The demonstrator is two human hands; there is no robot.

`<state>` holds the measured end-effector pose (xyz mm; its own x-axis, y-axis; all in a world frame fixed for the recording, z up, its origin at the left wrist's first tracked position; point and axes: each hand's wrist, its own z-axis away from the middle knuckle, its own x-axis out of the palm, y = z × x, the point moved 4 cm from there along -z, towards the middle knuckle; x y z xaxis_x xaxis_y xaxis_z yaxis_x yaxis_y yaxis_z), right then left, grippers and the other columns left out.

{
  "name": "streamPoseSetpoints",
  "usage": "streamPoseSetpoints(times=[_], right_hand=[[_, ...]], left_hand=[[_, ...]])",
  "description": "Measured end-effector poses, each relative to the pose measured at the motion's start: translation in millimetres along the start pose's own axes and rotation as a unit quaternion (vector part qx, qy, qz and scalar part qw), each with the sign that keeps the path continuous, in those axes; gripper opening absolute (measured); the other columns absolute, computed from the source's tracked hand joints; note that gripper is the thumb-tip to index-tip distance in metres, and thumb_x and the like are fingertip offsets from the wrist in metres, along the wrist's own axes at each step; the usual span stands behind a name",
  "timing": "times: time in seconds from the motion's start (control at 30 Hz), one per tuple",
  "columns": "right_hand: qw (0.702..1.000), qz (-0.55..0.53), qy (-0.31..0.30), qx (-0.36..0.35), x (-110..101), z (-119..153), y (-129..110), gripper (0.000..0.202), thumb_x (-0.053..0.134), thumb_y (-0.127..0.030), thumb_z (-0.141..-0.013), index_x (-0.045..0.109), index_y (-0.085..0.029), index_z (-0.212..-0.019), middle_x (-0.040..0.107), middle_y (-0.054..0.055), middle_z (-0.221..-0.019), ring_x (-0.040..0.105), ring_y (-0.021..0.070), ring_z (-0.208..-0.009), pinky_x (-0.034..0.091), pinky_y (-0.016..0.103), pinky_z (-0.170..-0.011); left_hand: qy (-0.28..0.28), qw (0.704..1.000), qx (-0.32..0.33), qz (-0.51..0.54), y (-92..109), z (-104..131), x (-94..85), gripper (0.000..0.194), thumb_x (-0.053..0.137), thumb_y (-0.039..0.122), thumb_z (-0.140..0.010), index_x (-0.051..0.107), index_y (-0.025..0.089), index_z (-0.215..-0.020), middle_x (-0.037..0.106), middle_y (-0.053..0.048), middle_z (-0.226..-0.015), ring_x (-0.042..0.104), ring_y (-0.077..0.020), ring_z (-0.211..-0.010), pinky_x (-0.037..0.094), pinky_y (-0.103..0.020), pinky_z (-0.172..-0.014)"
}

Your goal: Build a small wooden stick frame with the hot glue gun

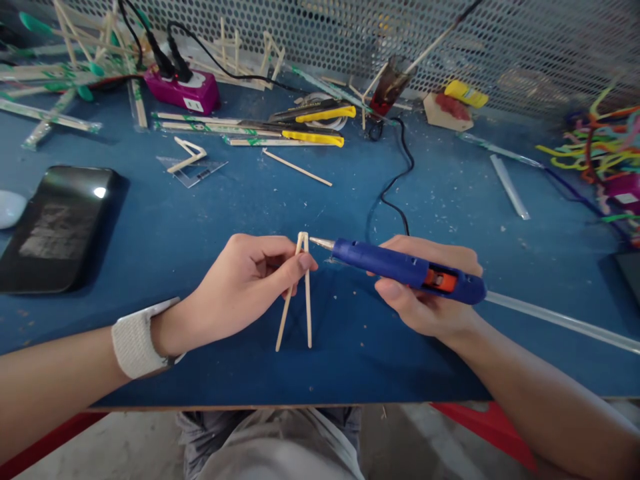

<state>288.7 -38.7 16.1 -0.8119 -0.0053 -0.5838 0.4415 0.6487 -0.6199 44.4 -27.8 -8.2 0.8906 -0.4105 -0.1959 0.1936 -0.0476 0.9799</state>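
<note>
Left hand (250, 287) pinches two sticks (309, 307) meeting at their tops; right hand (433, 316) grips a glue gun (385, 260), nozzle (323, 243) just beside them!

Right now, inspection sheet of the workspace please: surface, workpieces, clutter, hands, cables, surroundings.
Surface: blue tabletop, scattered with pale flecks.
Job's things: two wooden sticks meeting at the top, spread below; blue glue gun, nozzle close to their joint, clear rod out the back.
Clutter: black device at left; yellow-handled cutters and wrapped sticks toward the back.
Hands: left hand pinches the sticks; right hand grips the glue gun.
Cables: black cable runs behind the right hand, end hidden; two plugs in purple power strip.
Surroundings: perforated panel behind.
</note>
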Motion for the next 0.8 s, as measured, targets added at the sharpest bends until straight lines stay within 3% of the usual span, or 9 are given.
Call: streamPoseSetpoints(times=[0.37, 0.53, 0.7, 0.8], right_hand=[[1.0, 0.002, -0.008, 0.012, 1, 0, -1, 0.033, 0.084, -0.052, -0.104, 0.073, -0.025, -0.089, 0.075, -0.001, -0.073, 0.064, 0.0138, -0.057, 0.049, 0.03, -0.052], [1.0, 0.004, 0.011, 0.015, -2, 0, 1, 0.031, 0.082, -0.049, -0.105, 0.074, -0.025, -0.088, 0.07, -0.003, -0.066, 0.055, 0.0119, -0.05, 0.046, 0.03, -0.05], [0.995, 0.043, 0.025, 0.087, -8, -3, 22, 0.028, 0.082, -0.05, -0.103, 0.077, -0.025, -0.093, 0.069, -0.001, -0.071, 0.056, 0.0146, -0.056, 0.044, 0.034, -0.055], [0.993, 0.056, 0.032, 0.098, -11, -8, 41, 0.026, 0.085, -0.049, -0.101, 0.073, -0.027, -0.093, 0.069, 0.001, -0.077, 0.065, 0.0205, -0.07, 0.047, 0.037, -0.062]], left_hand=[[-0.006, 1.0, -0.017, 0.023, 0, 0, 0.1, 0.035, 0.07, 0.041, -0.104, 0.084, 0.018, -0.082, 0.069, 0.0, -0.065, 0.058, -0.0097, -0.061, 0.048, -0.017, -0.056], [-0.011, 0.999, -0.018, 0.028, 1, -1, -0.2, 0.035, 0.07, 0.041, -0.105, 0.084, 0.017, -0.084, 0.07, 0.0, -0.065, 0.06, -0.0094, -0.06, 0.049, -0.016, -0.056], [-0.002, 1.0, 0.009, 0.027, 4, 1, -2.7, 0.032, 0.072, 0.037, -0.107, 0.086, 0.018, -0.086, 0.071, 0.0, -0.064, 0.061, -0.0103, -0.059, 0.049, -0.018, -0.056], [0.05, 0.997, 0.051, 0.041, 4, 6, -9.9, 0.027, 0.075, 0.035, -0.109, 0.088, 0.022, -0.09, 0.071, -0.001, -0.067, 0.062, -0.0114, -0.063, 0.049, -0.021, -0.058]])
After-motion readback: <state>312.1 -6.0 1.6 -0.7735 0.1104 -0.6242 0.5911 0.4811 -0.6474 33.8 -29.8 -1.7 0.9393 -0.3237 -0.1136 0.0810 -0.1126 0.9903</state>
